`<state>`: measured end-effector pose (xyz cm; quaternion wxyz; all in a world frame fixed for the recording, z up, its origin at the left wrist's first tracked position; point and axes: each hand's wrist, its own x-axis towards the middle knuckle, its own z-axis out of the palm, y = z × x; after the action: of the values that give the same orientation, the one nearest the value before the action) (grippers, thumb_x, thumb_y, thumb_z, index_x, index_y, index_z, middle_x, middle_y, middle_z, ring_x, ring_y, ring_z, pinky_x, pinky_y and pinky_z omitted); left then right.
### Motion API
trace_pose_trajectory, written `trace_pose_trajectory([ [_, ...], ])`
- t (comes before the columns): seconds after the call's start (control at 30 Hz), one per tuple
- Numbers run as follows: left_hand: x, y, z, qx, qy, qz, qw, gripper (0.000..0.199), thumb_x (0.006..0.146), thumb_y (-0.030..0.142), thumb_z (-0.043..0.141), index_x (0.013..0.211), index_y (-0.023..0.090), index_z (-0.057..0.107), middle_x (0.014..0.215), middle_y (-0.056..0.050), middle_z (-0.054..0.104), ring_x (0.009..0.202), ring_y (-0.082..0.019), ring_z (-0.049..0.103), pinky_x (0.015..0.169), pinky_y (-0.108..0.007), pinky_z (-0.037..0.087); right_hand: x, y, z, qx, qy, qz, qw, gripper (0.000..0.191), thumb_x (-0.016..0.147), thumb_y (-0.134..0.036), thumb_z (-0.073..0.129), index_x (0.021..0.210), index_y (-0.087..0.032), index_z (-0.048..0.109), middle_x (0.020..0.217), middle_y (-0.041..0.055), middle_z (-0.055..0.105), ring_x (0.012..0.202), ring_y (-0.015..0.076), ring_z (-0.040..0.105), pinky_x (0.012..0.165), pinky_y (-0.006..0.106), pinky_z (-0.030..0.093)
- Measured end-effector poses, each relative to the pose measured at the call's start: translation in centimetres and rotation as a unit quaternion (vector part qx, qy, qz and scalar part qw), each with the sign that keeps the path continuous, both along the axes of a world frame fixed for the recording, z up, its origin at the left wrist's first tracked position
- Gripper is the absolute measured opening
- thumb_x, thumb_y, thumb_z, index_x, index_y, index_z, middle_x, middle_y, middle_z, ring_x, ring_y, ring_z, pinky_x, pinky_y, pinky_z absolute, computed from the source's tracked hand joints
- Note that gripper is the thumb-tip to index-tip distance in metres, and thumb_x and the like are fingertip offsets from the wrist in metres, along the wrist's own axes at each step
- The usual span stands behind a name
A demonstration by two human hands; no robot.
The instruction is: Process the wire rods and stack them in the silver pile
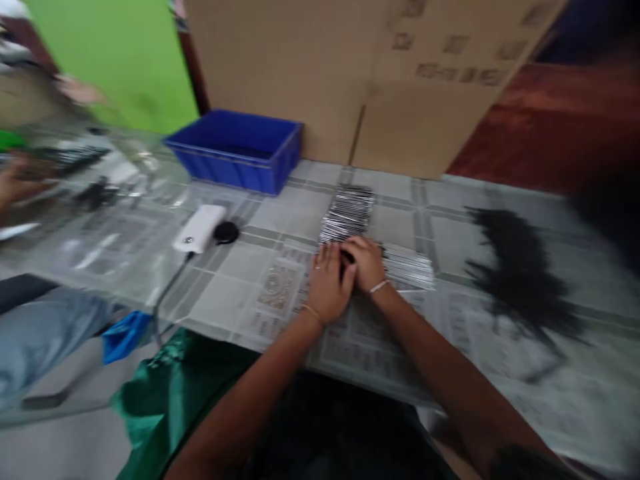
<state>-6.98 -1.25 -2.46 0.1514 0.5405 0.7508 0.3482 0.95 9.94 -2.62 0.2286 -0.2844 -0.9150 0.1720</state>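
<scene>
My left hand (330, 283) lies at the near end of a stack of thin silvery rods (347, 212), its fingers pointing away from me. Touching it on the right is my right hand (365, 263), with its fingers curled in toward the left one. Whatever is between the hands is dark and too small to make out. A second bundle of pale silvery rods (409, 267) sticks out to the right from beside my right hand. Further right, a loose pile of thin black pieces (525, 267) rests on the table.
A blue bin (230, 170) stands at the back left. In front of it are a white device (201, 228) with a cable and a black round object (226, 232). Cardboard (300, 80) borders the table's back. Another person's hand (20, 183) is at the far left.
</scene>
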Motion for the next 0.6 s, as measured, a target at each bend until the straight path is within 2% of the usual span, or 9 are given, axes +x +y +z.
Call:
trace_pose_trajectory([
  [0.07, -0.3, 0.2, -0.6, 0.023, 0.006, 0.004, 1.0, 0.067, 0.098, 0.052, 0.032, 0.147, 0.007, 0.033, 0.154, -0.021, 0.035, 0.148, -0.033, 0.021, 0.119, -0.056, 0.019, 0.5, 0.0, 0.9, 0.005, -0.009, -0.001, 1.0, 0.023, 0.091, -0.024, 0.056, 0.109, -0.022, 0.071, 0.108, 0.0075, 0.068, 0.1, 0.0235, 0.058, 0.092, 0.037, 0.044],
  [0.13, -0.6, 0.2, -0.8, 0.043, 0.012, 0.003, 0.999, 0.067, 0.098, 0.054, 0.03, 0.148, 0.01, 0.033, 0.154, -0.02, 0.035, 0.148, -0.033, 0.021, 0.118, -0.058, 0.02, 2.3, 0.3, 2.0, 0.011, 0.003, -0.005, 1.0, 0.028, 0.094, -0.025, 0.054, 0.119, -0.023, 0.067, 0.114, 0.0066, 0.066, 0.104, 0.0222, 0.058, 0.095, 0.037, 0.044],
  [0.27, -0.5, 0.1, -1.0, 0.052, 0.035, -0.002, 0.998, 0.066, 0.098, 0.052, 0.029, 0.15, 0.011, 0.03, 0.154, -0.019, 0.037, 0.148, -0.032, 0.021, 0.119, -0.057, 0.018, 9.2, 0.7, 3.7, 0.014, 0.034, -0.044, 0.998, 0.026, 0.097, -0.022, 0.047, 0.113, -0.021, 0.067, 0.105, 0.0067, 0.067, 0.1, 0.0193, 0.06, 0.093, 0.034, 0.046],
  [0.37, 0.0, 0.1, -0.8, 0.036, 0.054, 0.007, 0.998, 0.066, 0.098, 0.051, 0.03, 0.15, 0.01, 0.03, 0.154, -0.019, 0.036, 0.149, -0.031, 0.02, 0.12, -0.057, 0.016, 14.4, 0.2, 3.1, 0.017, -0.017, -0.058, 0.998, 0.025, 0.096, -0.021, 0.049, 0.111, -0.021, 0.068, 0.103, 0.0075, 0.069, 0.099, 0.0204, 0.061, 0.092, 0.036, 0.046],
  [0.43, 0.3, 0.2, -0.5, 0.025, 0.069, 0.023, 0.997, 0.067, 0.098, 0.051, 0.031, 0.15, 0.009, 0.03, 0.155, -0.019, 0.034, 0.149, -0.032, 0.018, 0.12, -0.057, 0.014, 16.3, -0.7, 2.1, 0.019, -0.097, -0.044, 0.994, 0.026, 0.096, -0.021, 0.051, 0.116, -0.022, 0.067, 0.11, 0.0079, 0.069, 0.103, 0.0215, 0.06, 0.093, 0.037, 0.045],
  [0.5, 0.6, 0.2, -0.2, 0.015, 0.085, 0.034, 0.996, 0.068, 0.097, 0.052, 0.031, 0.151, 0.009, 0.028, 0.157, -0.019, 0.031, 0.149, -0.033, 0.016, 0.12, -0.058, 0.011, 16.9, -1.7, 1.2, 0.02, -0.17, -0.047, 0.984, 0.028, 0.096, -0.022, 0.052, 0.12, -0.025, 0.066, 0.116, 0.0074, 0.067, 0.107, 0.0224, 0.058, 0.094, 0.038, 0.044],
  [0.6, 0.5, 0.2, 0.1, 0.002, 0.096, 0.056, 0.994, 0.072, 0.096, 0.054, 0.032, 0.151, 0.008, 0.027, 0.158, -0.021, 0.026, 0.15, -0.034, 0.014, 0.119, -0.059, 0.009, 16.4, -2.6, 0.8, 0.015, -0.222, -0.08, 0.972, 0.026, 0.097, -0.024, 0.052, 0.119, -0.027, 0.066, 0.112, 0.0063, 0.067, 0.106, 0.023, 0.058, 0.092, 0.038, 0.044],
])
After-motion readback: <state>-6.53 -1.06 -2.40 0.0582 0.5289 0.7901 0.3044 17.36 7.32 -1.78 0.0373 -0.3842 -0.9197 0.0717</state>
